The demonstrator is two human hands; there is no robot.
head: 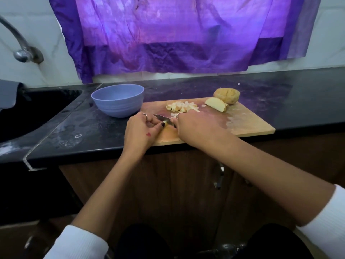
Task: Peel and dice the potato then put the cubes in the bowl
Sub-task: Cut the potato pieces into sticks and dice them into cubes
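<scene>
Dicing underway: our right hand (197, 126) grips the small steel knife (162, 119), left hand (141, 130) pinches a pale potato strip (165, 123) on the wooden cutting board (248, 122). Cube pile (182, 107) at 12 o'clock, empty blue plastic bowl (118, 101) at 10. Next: cut crosswise, fingertips clear.

No legible text, label, brand, number or sign appears in the head view. No printing can be made out on any visible surface.
</scene>
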